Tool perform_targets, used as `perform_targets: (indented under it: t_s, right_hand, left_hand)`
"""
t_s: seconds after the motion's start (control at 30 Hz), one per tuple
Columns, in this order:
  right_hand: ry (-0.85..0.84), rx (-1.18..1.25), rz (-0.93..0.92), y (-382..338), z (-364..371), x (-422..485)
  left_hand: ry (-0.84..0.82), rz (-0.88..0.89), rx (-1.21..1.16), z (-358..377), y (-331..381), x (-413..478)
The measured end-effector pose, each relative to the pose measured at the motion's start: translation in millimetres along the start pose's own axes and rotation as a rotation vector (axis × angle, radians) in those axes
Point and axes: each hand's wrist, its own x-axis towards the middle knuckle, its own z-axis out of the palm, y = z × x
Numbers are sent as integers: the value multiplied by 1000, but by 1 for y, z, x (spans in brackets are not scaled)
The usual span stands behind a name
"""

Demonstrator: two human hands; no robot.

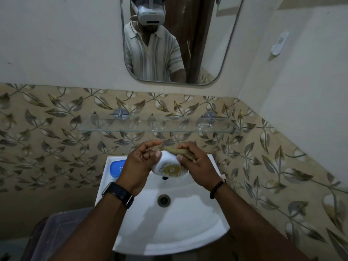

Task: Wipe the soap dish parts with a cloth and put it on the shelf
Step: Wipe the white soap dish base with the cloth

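Leaf-patterned tiles back a white sink [169, 232], with the glass shelf [158, 127] bare just beyond it. Above the basin, the left hand [139, 166] curls its fingers around 1 white soap dish part [167, 166], tilting its base toward the camera, probably to steady it. The right hand [197, 164] pinches a brownish cloth [180, 151] against its far side for wiping. A blue part [117, 167] waits on the sink's left rim.
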Motion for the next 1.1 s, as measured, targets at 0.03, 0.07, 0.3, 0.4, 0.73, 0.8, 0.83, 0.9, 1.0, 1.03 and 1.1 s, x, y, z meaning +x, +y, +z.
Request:
perform_targets:
  t_s: [0.03,0.07,0.3,0.4,0.73,0.8,0.83,0.9,1.0,1.03,1.1]
  right_hand:
    - [116,44,31,1,4,0]
    - [232,98,76,2,9,1]
    - [552,-204,130,-1,55,-27]
    - [561,-324,-29,0,78,-38]
    - [327,-490,-358,4,58,-20]
    - [414,-394,-200,6,47,-14]
    - [445,-295,-93,6,43,-13]
    - [454,-44,135,4,37,-10]
    - [430,395,412,4,29,-10]
    - [400,553,479,4,27,-10]
    - [348,767,550,3,24,-11]
  left_hand:
    - [54,8,-71,4,0,0]
    - [107,12,-132,7,0,0]
    - [302,-1,-351,31,-9,1]
    - [293,-6,-332,34,-18,3]
    - [273,-37,-327,13,-26,1]
    - [257,-13,-271,10,-26,0]
    - [241,3,-233,9,-25,-1]
    - [205,51,-145,5,-22,-2]
    - [138,147,38,-2,-17,-2]
    - [101,188,120,-5,-14,-2]
    - [25,252,267,-8,-10,-3]
